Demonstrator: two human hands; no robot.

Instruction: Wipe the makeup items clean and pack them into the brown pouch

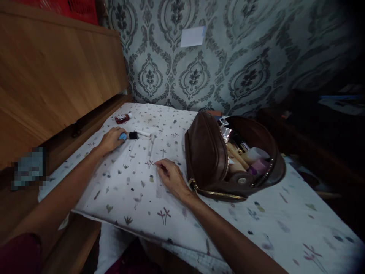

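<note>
My left hand [112, 140] is closed round the blue end of a small item with a black cap [133, 135], perhaps a nail polish bottle; most of its body is hidden by the fingers. Just beyond the cap lie a thin white stick-like item [144, 134] and a pale, clear-looking tube [151, 145] on the patterned cloth [114, 198]. A small dark red bottle [122, 119] with a whitish cap rests on its side behind my left hand. My right hand [171, 178] hovers or rests over the cloth, fingers loosely bent and holding nothing visible. Beside it stands an unzipped brown makeup bag [205, 148].
Inside the bag are brushes, a purple item [259, 166] and other cosmetics. A wooden cabinet [57, 72] borders the left side. Patterned wallpaper [196, 76] with a white card [192, 37] rises behind. Dark furniture stands at the right.
</note>
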